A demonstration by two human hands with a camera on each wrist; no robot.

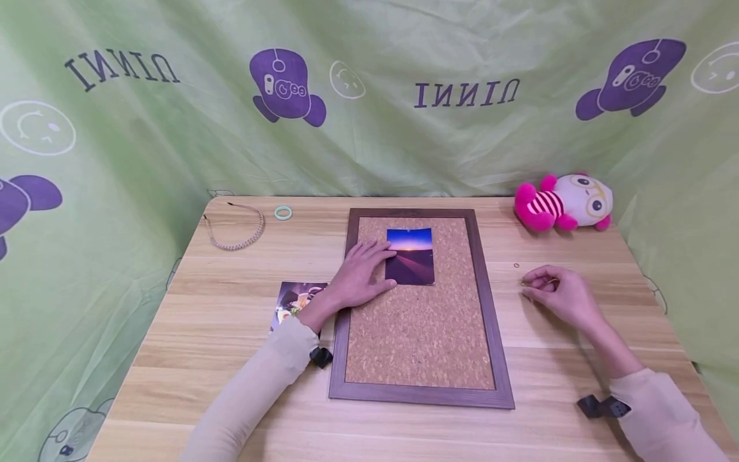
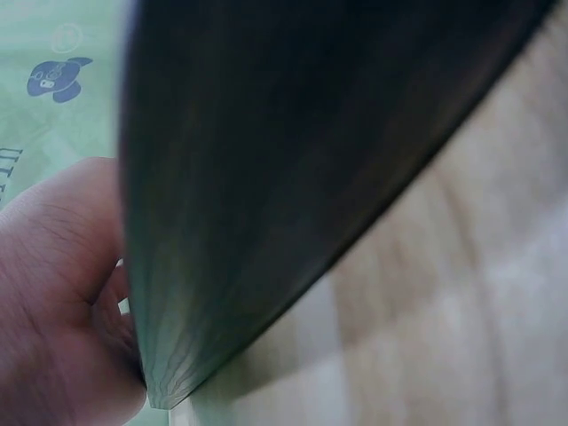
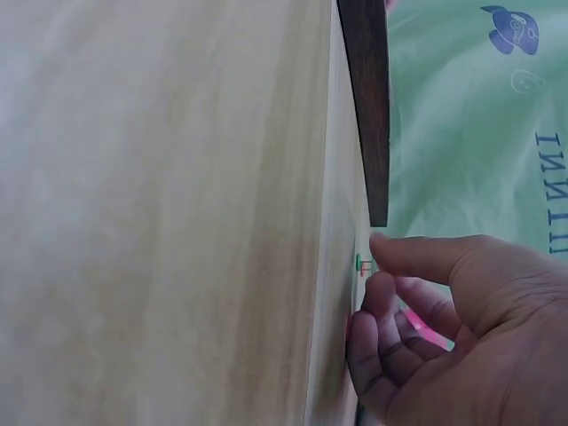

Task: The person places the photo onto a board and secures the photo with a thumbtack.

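My left hand (image 1: 362, 277) lies with spread fingers over the left side of a sunset photo (image 1: 411, 256), which rests on the upper part of a framed cork board (image 1: 418, 333). My right hand (image 1: 559, 296) hovers low over the table to the board's right, its fingers bent and its thumb tip near the index fingertip. Close to those fingertips in the right wrist view are tiny green and red pieces (image 3: 362, 264), too small to name surely; whether the fingers hold one is unclear. Another tiny ring-like piece (image 1: 516, 265) lies just beyond. The board's dark frame (image 2: 266, 160) fills the left wrist view.
Partly under my left forearm is a food photo (image 1: 291, 301). A beaded headband (image 1: 242, 244) and a mint-green ring (image 1: 283, 213) lie at the table's back left. At the back right is a pink and white plush toy (image 1: 562, 202). Green printed cloth (image 1: 369, 154) surrounds the table.
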